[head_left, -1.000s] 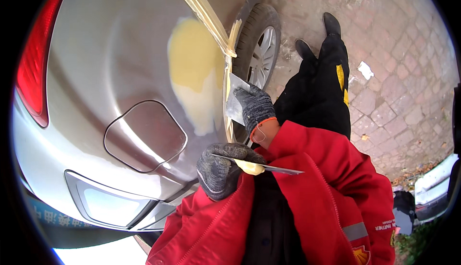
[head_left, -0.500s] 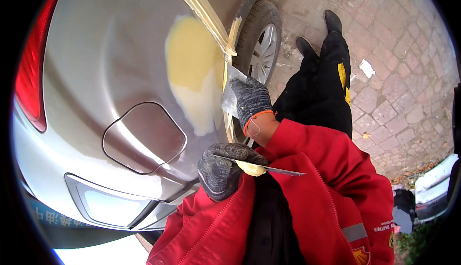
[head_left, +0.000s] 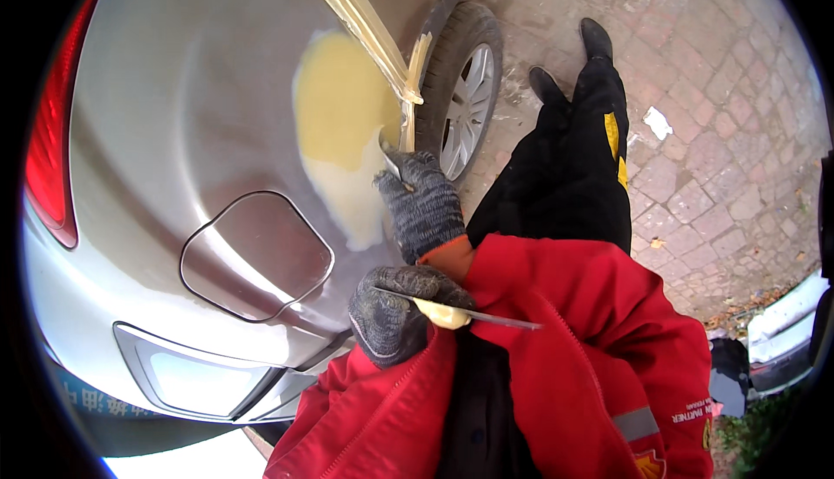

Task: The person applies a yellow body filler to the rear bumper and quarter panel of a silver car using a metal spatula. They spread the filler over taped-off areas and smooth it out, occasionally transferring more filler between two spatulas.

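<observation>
My gloved right hand (head_left: 421, 197) grips a small metal spreader (head_left: 390, 154) at the lower right of a yellow filler patch (head_left: 339, 97) on the car's grey-beige body (head_left: 200, 79). The spreader is tilted and partly hidden by my fingers; whether it touches the surface I cannot tell. Below it, my gloved left hand (head_left: 391, 327) is closed on a long flat metal blade (head_left: 508, 319) carrying a lump of pale yellow putty (head_left: 441, 314). Strips of masking tape (head_left: 352, 6) run beside the patch toward the wheel arch.
The wheel (head_left: 465, 105) is just right of the tape. A fuel flap (head_left: 252, 253) and red tail light (head_left: 56, 149) are at left. My legs (head_left: 573, 158) stand on paving (head_left: 712, 175) with a white scrap (head_left: 658, 121). Dark and white objects (head_left: 777, 340) lie at lower right.
My right hand and spreader moved left and slightly down, off the tape to the patch's edge, and the spreader turned more edge-on. My left hand shifted slightly down and left with the blade.
</observation>
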Tool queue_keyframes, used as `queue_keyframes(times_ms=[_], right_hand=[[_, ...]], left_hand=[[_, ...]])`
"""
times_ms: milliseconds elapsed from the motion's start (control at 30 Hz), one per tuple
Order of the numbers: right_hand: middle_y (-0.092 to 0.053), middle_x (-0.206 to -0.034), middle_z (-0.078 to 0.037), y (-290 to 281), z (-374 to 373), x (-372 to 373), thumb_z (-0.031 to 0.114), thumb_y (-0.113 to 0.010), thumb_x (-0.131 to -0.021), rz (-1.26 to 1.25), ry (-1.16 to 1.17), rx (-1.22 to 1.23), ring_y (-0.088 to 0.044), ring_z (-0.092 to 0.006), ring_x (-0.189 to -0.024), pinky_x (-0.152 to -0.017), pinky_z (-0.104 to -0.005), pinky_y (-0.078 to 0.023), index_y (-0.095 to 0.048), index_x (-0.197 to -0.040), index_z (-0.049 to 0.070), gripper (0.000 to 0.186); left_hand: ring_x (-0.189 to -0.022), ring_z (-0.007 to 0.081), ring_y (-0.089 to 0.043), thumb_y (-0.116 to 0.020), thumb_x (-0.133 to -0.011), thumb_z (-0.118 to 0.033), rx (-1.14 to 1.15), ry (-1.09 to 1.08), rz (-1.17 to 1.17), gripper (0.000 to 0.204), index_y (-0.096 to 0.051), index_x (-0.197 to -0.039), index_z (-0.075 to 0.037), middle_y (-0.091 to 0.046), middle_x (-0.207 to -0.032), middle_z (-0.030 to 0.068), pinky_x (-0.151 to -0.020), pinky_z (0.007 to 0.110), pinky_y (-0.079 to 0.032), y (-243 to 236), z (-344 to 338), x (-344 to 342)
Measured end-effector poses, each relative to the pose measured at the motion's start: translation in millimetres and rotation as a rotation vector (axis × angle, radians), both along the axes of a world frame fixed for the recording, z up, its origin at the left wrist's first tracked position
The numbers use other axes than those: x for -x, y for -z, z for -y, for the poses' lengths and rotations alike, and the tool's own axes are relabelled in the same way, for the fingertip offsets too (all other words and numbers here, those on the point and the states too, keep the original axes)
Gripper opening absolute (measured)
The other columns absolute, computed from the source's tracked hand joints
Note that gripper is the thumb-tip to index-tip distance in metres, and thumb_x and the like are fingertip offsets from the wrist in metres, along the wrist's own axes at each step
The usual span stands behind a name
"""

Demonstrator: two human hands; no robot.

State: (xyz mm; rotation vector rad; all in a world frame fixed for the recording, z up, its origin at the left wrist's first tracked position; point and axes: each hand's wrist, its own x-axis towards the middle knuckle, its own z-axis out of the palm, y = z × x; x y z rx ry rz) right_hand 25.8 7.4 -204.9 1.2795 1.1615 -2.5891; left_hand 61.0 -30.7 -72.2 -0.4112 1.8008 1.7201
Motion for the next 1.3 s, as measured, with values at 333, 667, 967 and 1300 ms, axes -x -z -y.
queue_keyframes(times_ms=[333,667,967,1300], right_hand=[[-0.067,-0.090,-0.007,56.0,-1.9,-43.6,0.014,-0.061,-0.093,0.102,0.068,0.423,-0.059,-0.0136,-0.078,-0.074,-0.0285,-0.050,-0.064,-0.115,-0.003,0.028],[-0.066,-0.084,-0.008,32.9,-25.6,-7.0,0.014,-0.058,-0.090,0.177,0.111,0.630,-0.057,-0.0175,-0.071,-0.067,-0.0321,-0.048,-0.065,-0.109,-0.003,0.026],[-0.066,-0.089,-0.009,23.8,-22.3,1.0,0.012,-0.060,-0.091,0.140,0.135,0.552,-0.058,-0.0196,-0.076,-0.072,-0.0328,-0.048,-0.064,-0.110,-0.002,0.024],[-0.066,-0.104,-0.010,1.6,-15.4,-28.4,0.012,-0.059,-0.095,-0.370,-0.093,-0.104,-0.062,-0.0178,-0.097,-0.088,-0.0308,-0.049,-0.063,-0.119,0.002,0.026]], left_hand=[[-0.085,0.0459,-0.067,-0.065,-0.091,-0.033,-0.191,-0.042,0.099,0.049,-0.063,-0.105,0.013,-0.064,-0.097,0.0356,-0.073,0.053,-0.056,-13.9,-26.1,-0.6],[-0.058,0.0410,-0.062,-0.064,-0.088,-0.034,0.010,0.022,-0.006,0.039,-0.060,-0.096,0.004,-0.065,-0.076,0.0271,-0.052,0.051,-0.053,-7.5,-34.1,-9.2],[-0.062,0.0429,-0.063,-0.064,-0.088,-0.034,0.023,0.000,0.051,0.040,-0.060,-0.097,0.004,-0.065,-0.077,0.0285,-0.055,0.051,-0.054,-8.5,-32.9,-12.9],[-0.060,0.0408,-0.063,-0.063,-0.088,-0.032,0.022,-0.033,-0.077,0.039,-0.061,-0.099,0.005,-0.064,-0.077,0.0309,-0.054,0.048,-0.054,-21.3,-34.7,-11.6]])
